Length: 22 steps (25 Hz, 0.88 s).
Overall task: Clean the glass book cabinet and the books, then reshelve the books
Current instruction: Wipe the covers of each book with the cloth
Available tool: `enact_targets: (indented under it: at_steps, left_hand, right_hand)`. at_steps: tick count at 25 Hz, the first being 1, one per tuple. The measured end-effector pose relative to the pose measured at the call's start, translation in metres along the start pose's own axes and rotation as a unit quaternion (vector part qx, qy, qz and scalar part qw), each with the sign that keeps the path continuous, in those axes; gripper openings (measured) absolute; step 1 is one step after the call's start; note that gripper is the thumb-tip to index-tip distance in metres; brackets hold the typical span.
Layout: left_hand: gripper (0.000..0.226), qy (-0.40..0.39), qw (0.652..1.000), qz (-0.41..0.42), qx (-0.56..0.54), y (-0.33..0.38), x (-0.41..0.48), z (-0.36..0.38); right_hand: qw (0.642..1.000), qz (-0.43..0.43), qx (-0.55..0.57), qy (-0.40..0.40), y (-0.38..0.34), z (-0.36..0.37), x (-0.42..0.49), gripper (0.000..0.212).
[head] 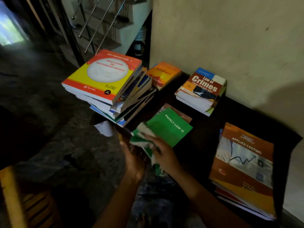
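Through my head-camera feed, I am looking down into a dim room. Daylight is glaring through an opening [9,30] at far left, and a wooden slatted seat [14,199] is edging into the near left corner above a dark, mottled floor [49,112]. A staircase with a metal railing [98,22] is rising behind.

A leaning stack topped by a red-and-yellow Mathematics I book [102,78] is standing at the left end of a dark cloth mat [205,137] spread along the base of a pale, stained wall [230,38]. A scrap of white paper [105,129] is lying just beside the foot of that stack.

Near centre, the left hand [133,160] is curling around the near corner of the green Family Law II book [171,127], holding it tilted just above the mat. The right hand [162,153] is grasping a green-and-white rag [143,137] and pressing it on the book's near cover, with rag ends hanging below the palm. A brownish cover is showing under the book's far edge.

Behind, an orange Alchemist book [162,74] is lying close to the wall. To its right, a Law of Crimes book [202,89] is topping a short pile. At far right, an Applied Costing book [243,165] is crowning a taller pile at the mat's near edge, well apart from the hands.
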<state>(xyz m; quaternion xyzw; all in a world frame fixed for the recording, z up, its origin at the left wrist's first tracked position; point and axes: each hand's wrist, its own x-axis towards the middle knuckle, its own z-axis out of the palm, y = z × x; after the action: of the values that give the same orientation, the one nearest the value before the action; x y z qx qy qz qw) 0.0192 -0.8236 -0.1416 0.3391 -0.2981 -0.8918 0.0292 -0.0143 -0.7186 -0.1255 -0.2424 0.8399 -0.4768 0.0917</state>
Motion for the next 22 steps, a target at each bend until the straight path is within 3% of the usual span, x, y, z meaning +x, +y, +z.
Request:
enact_targets:
  at_steps: [3, 5, 7, 10, 12, 14, 15, 17, 19, 20, 22]
  left_hand:
    - [0.021, 0.0, 0.985, 0.101, 0.138, 0.006, 0.003, 0.034]
    - [0.018, -0.025, 0.964, 0.173, 0.198, 0.019, 0.004, 0.058]
    - [0.02, -0.098, 0.921, 0.258, 0.276, 0.032, 0.004, 0.077]
    - [0.029, -0.214, 0.773, 0.41, 0.434, 0.05, 0.011, 0.09]
    - [0.033, -0.292, 0.673, 0.444, 0.515, 0.053, 0.028, 0.077]
    - [0.029, -0.333, 0.549, 0.478, 0.599, 0.048, 0.052, 0.048]
    - [0.027, -0.341, 0.512, 0.482, 0.624, 0.044, 0.063, 0.031]
    - [0.028, -0.327, 0.505, 0.481, 0.638, 0.033, 0.082, -0.008]
    - [0.031, -0.249, 0.505, 0.509, 0.651, 0.024, 0.089, -0.034]
    - [0.035, -0.203, 0.554, 0.493, 0.639, 0.018, 0.09, -0.041]
    - [0.05, -0.081, 0.748, 0.375, 0.542, 0.008, 0.076, -0.03]
  right_hand:
    - [0.989, 0.065, 0.039, 0.123, -0.018, -0.059, 0.007, 0.04]
    - [0.982, 0.072, 0.037, 0.173, -0.027, -0.097, 0.009, 0.039]
    - [0.975, 0.061, 0.03, 0.213, -0.033, -0.128, 0.01, 0.038]
    - [0.968, 0.056, 0.031, 0.243, -0.034, -0.155, 0.01, 0.036]
    - [0.97, 0.059, 0.025, 0.234, -0.032, -0.158, 0.01, 0.036]
    - [0.974, 0.063, 0.01, 0.218, -0.027, -0.152, 0.008, 0.037]
    - [0.977, 0.063, 0.002, 0.206, -0.022, -0.146, 0.008, 0.037]
    - [0.983, 0.052, -0.025, 0.172, -0.01, -0.131, 0.013, 0.039]
    - [0.987, 0.038, -0.064, 0.143, 0.004, -0.121, 0.028, 0.04]
    - [0.987, 0.038, -0.086, 0.133, 0.012, -0.117, 0.043, 0.04]
    - [0.983, 0.053, -0.128, 0.117, 0.03, -0.114, 0.077, 0.042]
